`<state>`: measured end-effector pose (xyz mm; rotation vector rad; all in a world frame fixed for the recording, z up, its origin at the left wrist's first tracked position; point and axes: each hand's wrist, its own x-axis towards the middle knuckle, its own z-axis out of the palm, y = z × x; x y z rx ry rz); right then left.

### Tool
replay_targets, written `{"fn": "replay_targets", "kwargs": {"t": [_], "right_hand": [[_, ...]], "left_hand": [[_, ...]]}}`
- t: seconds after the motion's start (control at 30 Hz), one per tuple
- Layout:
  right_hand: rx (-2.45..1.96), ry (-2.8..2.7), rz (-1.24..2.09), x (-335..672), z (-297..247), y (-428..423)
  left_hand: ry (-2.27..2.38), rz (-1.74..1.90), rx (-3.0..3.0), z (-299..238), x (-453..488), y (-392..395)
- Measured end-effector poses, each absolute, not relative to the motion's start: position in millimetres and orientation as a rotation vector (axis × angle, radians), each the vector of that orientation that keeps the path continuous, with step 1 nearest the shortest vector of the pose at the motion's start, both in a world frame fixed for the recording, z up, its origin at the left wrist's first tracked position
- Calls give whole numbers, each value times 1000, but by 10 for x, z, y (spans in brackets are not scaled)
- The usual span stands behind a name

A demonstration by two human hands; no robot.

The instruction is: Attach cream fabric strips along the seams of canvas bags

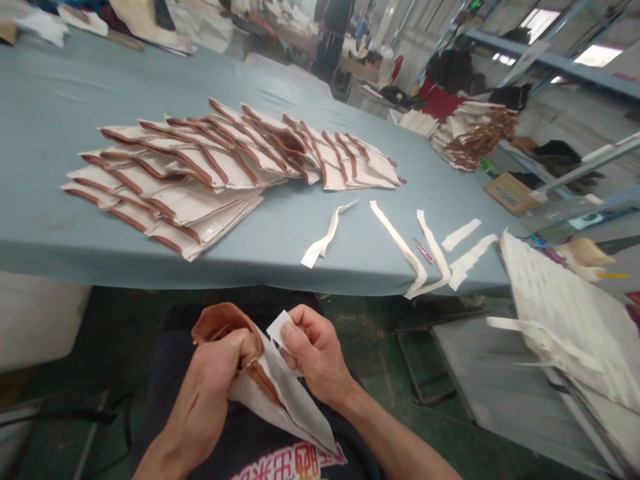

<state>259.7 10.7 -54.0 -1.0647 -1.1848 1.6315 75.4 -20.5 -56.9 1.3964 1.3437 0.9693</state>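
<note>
Over my lap I see a white and brown fabric piece (pixel 300 407), sewn like a pouch, its brown side curling out at the top. My left hand (pixel 215 380) is closed round its brown edge, with the fingers partly tucked inside the fold. Beside it, my right hand (pixel 317 353) pinches a small white strip (pixel 281 331) between thumb and fingers, close to the pouch's white side. Whether the strip is joined to the pouch I cannot tell.
Rows of overlapping white pouches with brown edges (pixel 200 180) lie on the blue-green table (pixel 280 247). Loose white strips (pixel 395 240) and a small pink tool (pixel 424 251) are at its right. A board with many strips (pixel 565 320) stands lower right. A person (pixel 333 33) is far behind.
</note>
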Motion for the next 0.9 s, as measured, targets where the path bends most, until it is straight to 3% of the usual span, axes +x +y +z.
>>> {"fn": "replay_targets", "kwargs": {"t": [0.3,0.57,0.9], "right_hand": [[-1198,-1233,1710,2650,-556,-7],[-1309,-1602,1453,2686,4,-71],[-1453,-1598,1140,2602,59,50]], "left_hand": [[1222,752,1420,-376,465,-243],[1308,858,1484,-377,505,-111],[1402,950,1359,-274,648,-6]]}}
